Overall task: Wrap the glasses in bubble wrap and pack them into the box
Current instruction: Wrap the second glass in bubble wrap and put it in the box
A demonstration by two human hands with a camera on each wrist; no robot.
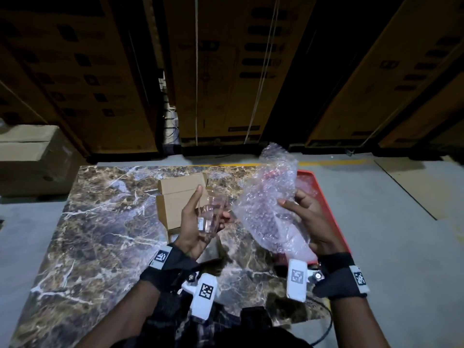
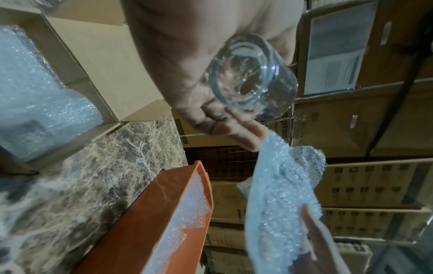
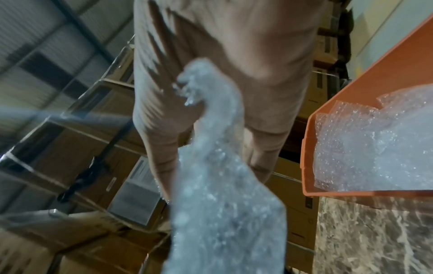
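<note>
Behind left hand (image 1: 190, 222): open cardboard box (image 1: 173, 204), wrapped bundle (image 2: 35, 96) inside. Fingers curled round clear drinking glass (image 1: 211, 219), long axis tilted away, base toward wrist. Right hand (image 1: 308, 217) pinching bubble wrap sheet (image 1: 266, 197), raised over orange tray (image 1: 324, 197) holding spare wrap (image 3: 374, 148).
</note>
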